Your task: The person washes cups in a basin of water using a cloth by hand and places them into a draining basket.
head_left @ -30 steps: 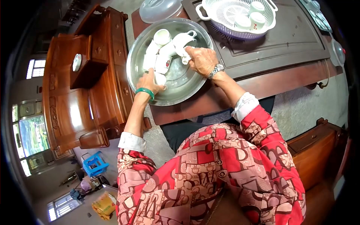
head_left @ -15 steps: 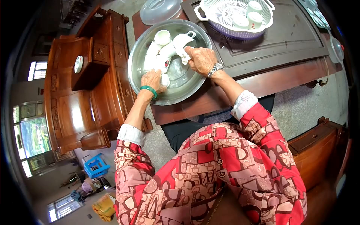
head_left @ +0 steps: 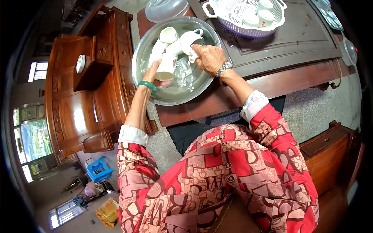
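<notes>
A large metal basin (head_left: 201, 82) with water in it holds several white cups (head_left: 168, 35) and a white pitcher-like vessel (head_left: 189, 39) with a handle. At the basin's left side my left hand (head_left: 152, 73) is closed around a white cup (head_left: 166, 69), its mouth tilted toward me. My right hand (head_left: 211, 59), over the right part of the basin, pinches a wet white cloth (head_left: 192, 57). The cloth hangs close to the white vessel, and I cannot tell whether they touch.
On the dark table panel (head_left: 287, 48) stands a white colander (head_left: 217, 8) with several white cups, over a purple basket (head_left: 248, 32). A clear plastic lid (head_left: 166, 9) lies behind the basin. A carved wooden bench (head_left: 81, 112) is at left.
My left hand has lifted and turned the cup, so its open mouth now shows. Water stirs in the basin. My right hand stays almost in place with the cloth.
</notes>
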A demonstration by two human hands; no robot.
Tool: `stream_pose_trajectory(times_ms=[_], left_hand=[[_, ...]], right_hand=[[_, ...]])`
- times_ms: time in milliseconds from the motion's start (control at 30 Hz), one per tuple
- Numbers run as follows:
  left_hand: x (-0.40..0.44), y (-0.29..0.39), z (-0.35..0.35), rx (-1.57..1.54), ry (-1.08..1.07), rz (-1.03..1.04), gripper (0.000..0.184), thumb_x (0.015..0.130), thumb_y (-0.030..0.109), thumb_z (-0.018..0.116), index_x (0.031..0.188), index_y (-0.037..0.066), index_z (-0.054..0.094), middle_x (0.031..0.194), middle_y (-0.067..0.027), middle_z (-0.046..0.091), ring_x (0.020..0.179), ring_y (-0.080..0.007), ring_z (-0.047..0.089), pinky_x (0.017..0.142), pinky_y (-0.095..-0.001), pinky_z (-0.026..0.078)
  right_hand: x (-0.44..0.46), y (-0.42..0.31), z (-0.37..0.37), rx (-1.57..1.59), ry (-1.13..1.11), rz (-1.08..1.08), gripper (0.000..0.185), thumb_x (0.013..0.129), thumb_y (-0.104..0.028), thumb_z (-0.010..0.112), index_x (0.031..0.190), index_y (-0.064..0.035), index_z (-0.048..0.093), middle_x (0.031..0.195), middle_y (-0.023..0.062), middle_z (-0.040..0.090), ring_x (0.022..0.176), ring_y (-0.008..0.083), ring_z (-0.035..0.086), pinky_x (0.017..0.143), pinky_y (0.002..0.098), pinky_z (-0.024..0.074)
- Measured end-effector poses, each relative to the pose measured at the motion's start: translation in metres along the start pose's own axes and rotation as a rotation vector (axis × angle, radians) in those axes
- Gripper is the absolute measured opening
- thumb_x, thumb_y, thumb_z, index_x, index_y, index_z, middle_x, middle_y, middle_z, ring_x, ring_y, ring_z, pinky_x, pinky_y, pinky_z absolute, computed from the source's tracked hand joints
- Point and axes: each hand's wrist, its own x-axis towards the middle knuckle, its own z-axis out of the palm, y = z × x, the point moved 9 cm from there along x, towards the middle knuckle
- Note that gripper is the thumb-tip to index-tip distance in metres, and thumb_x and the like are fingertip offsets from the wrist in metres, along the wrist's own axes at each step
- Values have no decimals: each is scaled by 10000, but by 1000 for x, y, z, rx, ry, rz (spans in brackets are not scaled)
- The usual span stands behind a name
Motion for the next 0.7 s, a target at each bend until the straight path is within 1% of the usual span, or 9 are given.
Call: stream_pose_trajectory(times_ms=[33, 67, 167, 267, 300, 433, 533, 633, 700], left_hand=[[2, -5, 2, -126, -41, -76, 600, 787, 542, 513, 1126, 48, 475, 997, -159, 569, 750, -248, 611, 524, -335, 555], [4, -4, 1, -129, -39, -77, 600, 787, 542, 513, 1126, 48, 475, 997, -159, 569, 750, -248, 611, 524, -335, 555], [5, -16, 16, -526, -178, -255, 572, 822, 538, 478, 1128, 55, 485, 990, -190, 550, 752, -306, 584, 543, -343, 538], [-1, -6, 26, -722, -114, -210, 556, 830, 543, 463, 1149, 88, 496, 975, -185, 574, 745, -335, 580, 540, -357, 510], [-2, -7, 29, -743, -176, -233, 528, 850, 519, 447, 1142, 83, 507, 990, -173, 577, 790, -319, 581, 595, -360, 526], [2, -10, 29, -920, -125, -232, 537, 861, 502, 424, 1147, 53, 493, 1009, -187, 566, 817, -311, 574, 672, -386, 540], [0, -12, 27, -940, -78, -214, 549, 859, 472, 446, 1135, -3, 469, 1032, -215, 531, 838, -308, 570, 663, -352, 534], [-1, -15, 32, -949, -113, -215, 498, 862, 434, 442, 1108, 3, 489, 992, -189, 553, 836, -310, 572, 656, -350, 536], [-3, -13, 36, -947, -98, -181, 480, 866, 421, 434, 1100, 6, 496, 988, -180, 561, 821, -310, 574, 656, -350, 536]], right_hand=[[0, -1, -1, 4, 12, -8, 165, 706, -120, 584, 861, -112, 528, 641, 130, 593, 640, 331, 597, 562, 433, 462], [0, -1, -3, 9, 24, -17, 170, 706, -120, 585, 865, -113, 528, 642, 128, 593, 640, 330, 597, 562, 430, 462], [1, -1, -1, 11, 12, -5, 177, 705, -123, 584, 874, -113, 531, 642, 126, 590, 640, 328, 595, 561, 429, 460], [2, 1, 3, 4, 5, -18, 186, 703, -124, 578, 883, -113, 534, 647, 126, 590, 638, 328, 591, 556, 430, 455], [2, 0, 2, -3, 11, -27, 190, 699, -128, 572, 884, -116, 534, 653, 128, 591, 636, 329, 588, 552, 434, 450], [2, 0, 1, -2, 16, -23, 186, 697, -129, 569, 878, -113, 529, 651, 129, 592, 635, 330, 588, 555, 438, 449], [2, 1, 4, -7, 9, -27, 202, 699, -134, 565, 900, -120, 549, 655, 132, 597, 645, 339, 587, 563, 445, 451], [3, -2, -1, 18, 6, -15, 257, 713, -107, 545, 966, -122, 588, 704, 143, 621, 641, 304, 606, 576, 392, 476], [3, 7, -4, 455, -4, 122, 261, 687, -165, 570, 940, -155, 631, 682, 177, 605, 685, 337, 604, 604, 426, 471]])
